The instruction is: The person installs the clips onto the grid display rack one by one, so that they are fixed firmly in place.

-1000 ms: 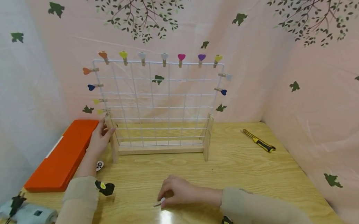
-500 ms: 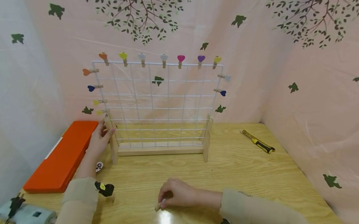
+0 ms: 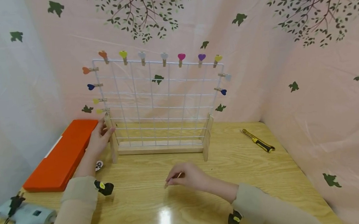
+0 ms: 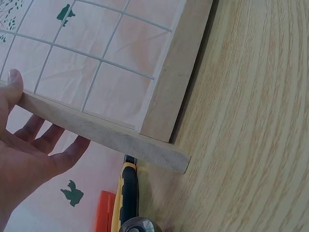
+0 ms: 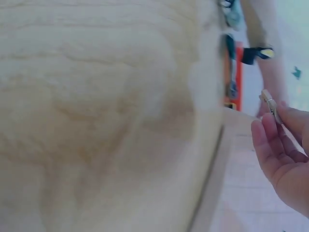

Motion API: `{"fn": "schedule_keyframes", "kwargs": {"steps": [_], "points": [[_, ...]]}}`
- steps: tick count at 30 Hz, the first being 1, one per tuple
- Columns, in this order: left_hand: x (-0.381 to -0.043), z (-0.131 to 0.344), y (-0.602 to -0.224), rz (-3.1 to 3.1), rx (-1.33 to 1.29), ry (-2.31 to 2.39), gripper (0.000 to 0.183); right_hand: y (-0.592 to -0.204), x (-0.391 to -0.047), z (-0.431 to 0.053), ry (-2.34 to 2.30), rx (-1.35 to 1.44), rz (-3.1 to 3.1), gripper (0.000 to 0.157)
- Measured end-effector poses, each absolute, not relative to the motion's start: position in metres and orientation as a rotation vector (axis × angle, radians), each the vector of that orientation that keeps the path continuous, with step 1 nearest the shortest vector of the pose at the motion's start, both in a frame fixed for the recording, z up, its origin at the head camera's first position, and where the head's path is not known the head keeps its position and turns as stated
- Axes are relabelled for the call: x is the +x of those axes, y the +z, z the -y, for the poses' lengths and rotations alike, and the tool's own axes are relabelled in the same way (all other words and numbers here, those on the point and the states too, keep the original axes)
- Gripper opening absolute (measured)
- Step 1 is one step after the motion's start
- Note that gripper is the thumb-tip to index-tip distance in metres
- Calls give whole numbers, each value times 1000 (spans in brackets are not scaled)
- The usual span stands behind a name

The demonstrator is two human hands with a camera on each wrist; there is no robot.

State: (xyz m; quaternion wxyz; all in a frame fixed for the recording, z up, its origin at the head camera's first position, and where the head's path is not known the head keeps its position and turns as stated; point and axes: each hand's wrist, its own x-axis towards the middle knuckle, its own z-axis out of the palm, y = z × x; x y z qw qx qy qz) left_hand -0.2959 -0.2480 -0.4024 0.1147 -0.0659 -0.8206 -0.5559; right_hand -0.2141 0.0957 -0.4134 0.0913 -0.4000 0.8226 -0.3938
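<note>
My left hand (image 3: 98,140) grips the left wooden upright (image 3: 114,147) of a stand that holds a white wire grid (image 3: 154,61). In the left wrist view its thumb lies on one side of that upright and the fingers on the other. My right hand (image 3: 190,175) pinches a small wooden clothespin (image 5: 270,107) between thumb and fingers, above the table in front of the stand. Along the grid's top and both sides are several clothespins with coloured hearts, among them a pink one (image 3: 181,57) and a purple one (image 3: 202,57).
Left of the stand lies an orange case (image 3: 61,158), and a pale glue gun (image 3: 27,218) with its cord is nearer. A yellow-and-black tool (image 3: 258,141) lies at the right. Beside my left wrist is a round white thing with dark spots (image 3: 99,165).
My right hand has moved away from the near part of the table, toward the stand and slightly right, with the clothespin. My left hand stays on the upright.
</note>
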Motion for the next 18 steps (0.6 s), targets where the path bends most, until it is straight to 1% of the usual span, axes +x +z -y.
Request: {"fn": "schedule_keyframes", "kwargs": {"steps": [3,10,14,18], "points": [[-297,248,-403,2406,-196,-1629,60,-396,-212,-102,-1228,-1167,-2476,11],[-297,248,-403,2415,-188,-1632,60,-342,-202,-121,-1320,-1282,-2712,10],[-297,247,-401,2417,-190,-1615,60,-326,-206,-138,-1397,-1275,-2836,10],[-297,248,-402,2412,-198,-1617,60,-318,-218,-158,-1501,-1239,-2947,10]]}}
